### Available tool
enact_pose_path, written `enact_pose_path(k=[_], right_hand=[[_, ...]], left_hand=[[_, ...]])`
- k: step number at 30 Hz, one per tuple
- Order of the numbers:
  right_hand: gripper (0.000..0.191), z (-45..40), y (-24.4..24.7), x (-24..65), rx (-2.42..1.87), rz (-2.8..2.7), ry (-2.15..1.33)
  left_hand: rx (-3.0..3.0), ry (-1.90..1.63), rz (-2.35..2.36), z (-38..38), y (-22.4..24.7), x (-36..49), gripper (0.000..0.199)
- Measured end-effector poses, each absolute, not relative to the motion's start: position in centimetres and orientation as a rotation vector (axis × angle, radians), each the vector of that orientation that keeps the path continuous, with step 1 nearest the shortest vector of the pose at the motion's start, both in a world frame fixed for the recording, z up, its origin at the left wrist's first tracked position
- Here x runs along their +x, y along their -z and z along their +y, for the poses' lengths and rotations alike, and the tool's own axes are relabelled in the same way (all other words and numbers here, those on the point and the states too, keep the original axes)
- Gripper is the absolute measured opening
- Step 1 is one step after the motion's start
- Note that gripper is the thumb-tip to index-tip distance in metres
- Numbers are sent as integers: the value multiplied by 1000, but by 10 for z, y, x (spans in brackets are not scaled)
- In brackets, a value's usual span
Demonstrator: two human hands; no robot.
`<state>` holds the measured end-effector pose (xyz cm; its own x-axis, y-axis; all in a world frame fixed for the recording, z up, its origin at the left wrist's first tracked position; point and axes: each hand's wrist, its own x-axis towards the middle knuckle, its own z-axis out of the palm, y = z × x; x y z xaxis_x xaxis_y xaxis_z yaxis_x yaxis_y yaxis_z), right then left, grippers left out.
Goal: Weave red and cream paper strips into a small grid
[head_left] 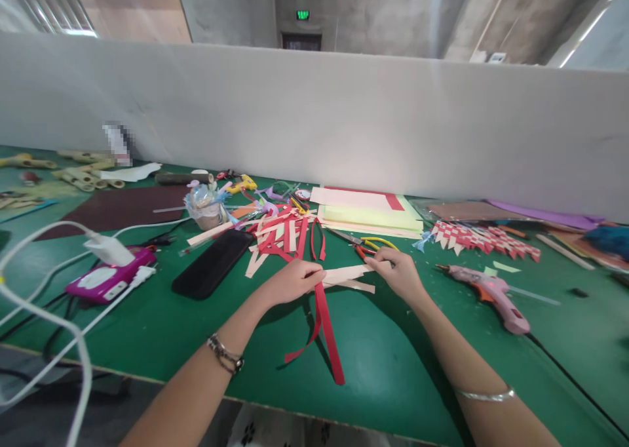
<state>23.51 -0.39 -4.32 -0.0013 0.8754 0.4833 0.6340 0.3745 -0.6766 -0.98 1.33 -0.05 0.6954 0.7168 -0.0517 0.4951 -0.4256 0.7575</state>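
While a magenta power block (112, 278) and a flat black slab (213, 263) lie off to the left on the green table (403, 394), the relation that counts sits between the two hands. Right of the slab, just beyond the left hand (299, 280), is a loose heap (289, 234) of red and cream paper. The left hand closes thumb against finger in a tight pinch where several strips meet; how they cross or fold under the fingertips is hidden, so I cannot tell whether they are joined. From this pinch two red strips (331, 342) run toward the person, one curling left, the other nearly straight and slanting slightly right. The cream strips (346, 274) leave the same point to the right, their long axis lying across the person's front, roughly square to the red. The upper one rises a little to the right hand (396, 269), whose thumb and fingers narrow onto its far end; the lower one ends free, nearer the person. Farther right, apart from that hand, rests a pink glue gun (494, 293), its nozzle pointing left.
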Motion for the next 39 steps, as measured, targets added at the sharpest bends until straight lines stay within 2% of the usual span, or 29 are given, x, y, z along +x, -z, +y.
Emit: enact_pose_path(k=[6,10,13,18,24,28,35,39], right_hand=[[40,-6,43,239,-1546,-1578,-202],[25,-14,33,232,-1661,-1459,193],[22,-25,23,213,-1517,-1703,408],[21,-40,20,180,-1208,-2257,-116],[26,-37,26,180,-1267,-2246,-579],[22,-35,26,181,-1279,-2143,-568],[26,-36,25,180,-1298,-1962,-558],[25,-35,28,179,-1326,-1819,-603]], left_hand=[[2140,-372,932,14,4,-11,35],[2190,-376,904,14,10,-9,35],[2246,-362,823,13,12,-6,35],[2279,-332,668,11,13,-3,35],[2323,-266,661,9,8,-3,38],[2305,-340,705,8,4,-2,38],[2148,-479,833,8,8,-1,20],[2015,-498,820,4,11,3,18]])
